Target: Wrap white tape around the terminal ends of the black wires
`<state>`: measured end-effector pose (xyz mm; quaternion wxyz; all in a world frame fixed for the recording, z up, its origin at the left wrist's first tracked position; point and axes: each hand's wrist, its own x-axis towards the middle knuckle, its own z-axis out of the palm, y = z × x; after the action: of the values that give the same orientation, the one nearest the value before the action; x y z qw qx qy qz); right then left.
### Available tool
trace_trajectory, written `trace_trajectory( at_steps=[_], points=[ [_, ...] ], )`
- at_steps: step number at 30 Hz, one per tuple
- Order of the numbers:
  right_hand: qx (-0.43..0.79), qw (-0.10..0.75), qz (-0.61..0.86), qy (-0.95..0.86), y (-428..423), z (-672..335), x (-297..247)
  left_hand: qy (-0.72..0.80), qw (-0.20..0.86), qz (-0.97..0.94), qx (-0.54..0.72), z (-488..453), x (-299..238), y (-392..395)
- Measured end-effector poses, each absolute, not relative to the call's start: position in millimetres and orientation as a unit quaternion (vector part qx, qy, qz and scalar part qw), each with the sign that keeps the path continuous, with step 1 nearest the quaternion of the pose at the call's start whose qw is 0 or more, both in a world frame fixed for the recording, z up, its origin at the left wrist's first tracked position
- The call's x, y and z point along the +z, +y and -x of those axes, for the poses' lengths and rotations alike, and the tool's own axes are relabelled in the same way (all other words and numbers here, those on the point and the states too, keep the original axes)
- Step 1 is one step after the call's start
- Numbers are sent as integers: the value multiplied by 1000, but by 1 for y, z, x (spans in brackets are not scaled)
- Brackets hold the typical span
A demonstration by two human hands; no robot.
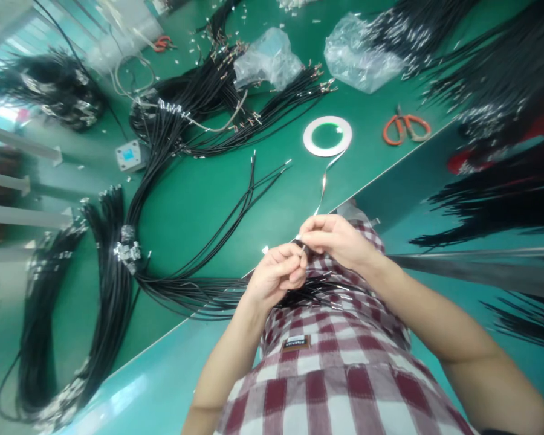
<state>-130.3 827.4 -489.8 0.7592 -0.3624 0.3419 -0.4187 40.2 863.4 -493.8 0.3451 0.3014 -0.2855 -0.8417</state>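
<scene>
My left hand [276,275] and my right hand [338,238] meet just above my checked shirt, both pinched on the end of a thin black cable [299,246]. A narrow strip of white tape [323,184] runs from my right fingers up to a flat tape roll [327,135] lying on the green table [199,205]. More black cables [217,290] fan out from under my hands across the table edge.
Bundles of black cables [109,266] lie at the left and at the top [199,103]. Orange-handled scissors [405,128] sit right of the tape roll. Two clear plastic bags [358,51] lie at the back. A small grey box [129,155] sits at left.
</scene>
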Motion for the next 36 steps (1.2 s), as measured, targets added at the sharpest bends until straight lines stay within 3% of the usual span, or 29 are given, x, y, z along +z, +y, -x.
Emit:
trace_trajectory(
  at_steps=[9,13,18,21,23,25,27,33,36],
  points=[
    [-527,668,316,419,825,175,-487,-318,344,-372,-802,-27,-493,871],
    [-545,649,305,434,824,183,-484,-421,317,-440,-727,-5,-518,877],
    [-548,636,311,446,822,190,-486,-720,178,-424,-520,2,-532,885],
    [-540,631,308,463,824,196,-488,-746,218,-432,-456,-32,-516,869],
    [-539,624,307,475,825,199,-489,-757,282,-519,-279,-66,-506,844],
    [-540,618,308,481,825,199,-490,-749,249,-601,-124,-97,-503,814],
    [-540,615,311,483,825,199,-490,-761,177,-621,-62,-117,-506,788],
    [-554,599,304,492,827,207,-494,-800,144,-576,-90,-110,-503,781],
    [-561,594,287,500,829,213,-497,-794,179,-539,-217,-85,-479,802]
  ],
)
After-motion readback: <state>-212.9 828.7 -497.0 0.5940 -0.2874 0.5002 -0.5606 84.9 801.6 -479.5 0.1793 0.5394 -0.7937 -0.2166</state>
